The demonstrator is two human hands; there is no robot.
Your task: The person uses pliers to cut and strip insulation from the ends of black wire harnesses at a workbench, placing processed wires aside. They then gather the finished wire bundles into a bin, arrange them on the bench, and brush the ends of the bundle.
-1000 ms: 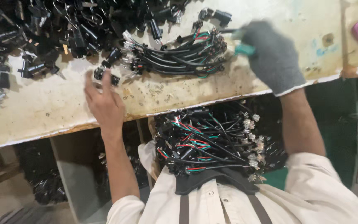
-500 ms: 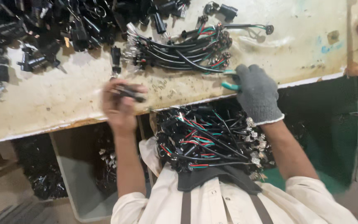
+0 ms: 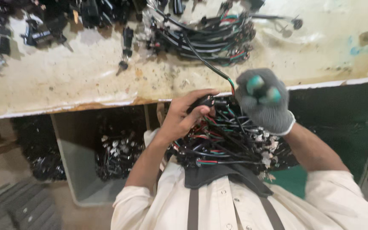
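A person sat at a worn bench (image 3: 64, 85), seen from above. The bare left hand (image 3: 188, 113) had its fingers curled shut around a small black connector (image 3: 207, 101) at the bench edge. The gloved right hand (image 3: 263, 100) was closed in a fist on a green-handled tool (image 3: 260, 87), just right of the left fingertips; its working end was hidden. One wire (image 3: 205, 59) ran from between the two hands up to a bundle (image 3: 209, 36) on the bench beyond the fingers. Directly below both hands, a heap of harnesses (image 3: 226, 145) lay in the person's lap.

The risks, as a judgement: the wire looked taut, so a pull could drag the bundle off the edge. The tool sat very close to the bare fingertips and could nip them. Loose lap wires could snag the connector.

A grey bin (image 3: 103, 166) stood under the bench, below and left of the left hand, holding small black and silvery parts too blurred to name. More dark parts (image 3: 43, 25) lay loose on the bench, far up and left.
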